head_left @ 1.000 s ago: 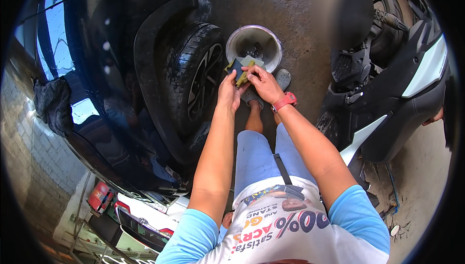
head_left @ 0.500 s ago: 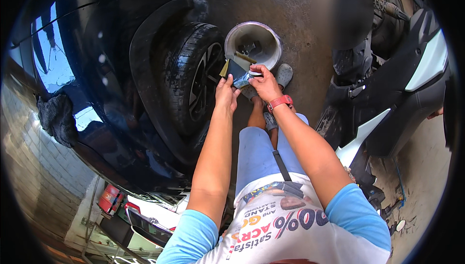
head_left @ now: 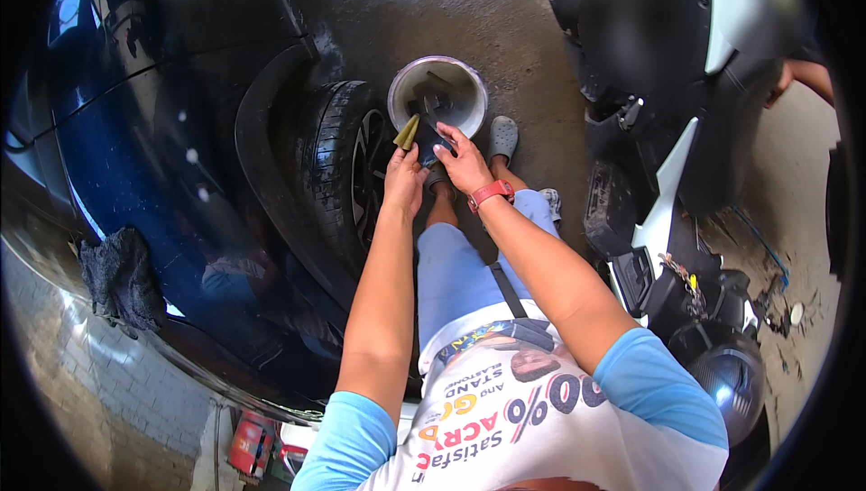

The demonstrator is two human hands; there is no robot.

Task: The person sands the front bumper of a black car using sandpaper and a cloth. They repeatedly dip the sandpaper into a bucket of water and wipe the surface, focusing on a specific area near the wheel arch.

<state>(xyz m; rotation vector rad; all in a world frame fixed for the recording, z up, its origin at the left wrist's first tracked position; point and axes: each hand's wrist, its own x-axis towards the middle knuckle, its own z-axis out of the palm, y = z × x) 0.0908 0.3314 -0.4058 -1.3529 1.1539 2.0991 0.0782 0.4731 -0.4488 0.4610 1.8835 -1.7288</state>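
Between my hands is a folded sheet (head_left: 407,133), olive-yellow on one face and dark on the other, much like sandpaper. My left hand (head_left: 405,179) pinches it near its lower end, and the olive fold sticks up past the fingertips. My right hand (head_left: 464,165), with a red watch (head_left: 490,193) on its wrist, has thumb and fingers closed on the dark part. That part is partly hidden by my fingers. Just beyond both hands a round bucket (head_left: 478,76) with a pale rim stands on the floor, with dark shapes inside it.
A dark blue car (head_left: 194,211) fills the left side, its wheel (head_left: 336,148) beside the bucket. A black cloth (head_left: 122,279) lies on the car body. On the right are a black-and-white motorcycle (head_left: 666,193), a dark helmet (head_left: 729,383) and another person's arm (head_left: 809,79).
The sheet, spread wider half a second ago with a shiny bluish piece at my right fingers, now shows as a narrow fold. My view has shifted, with more of the motorcycle and another person's arm visible.
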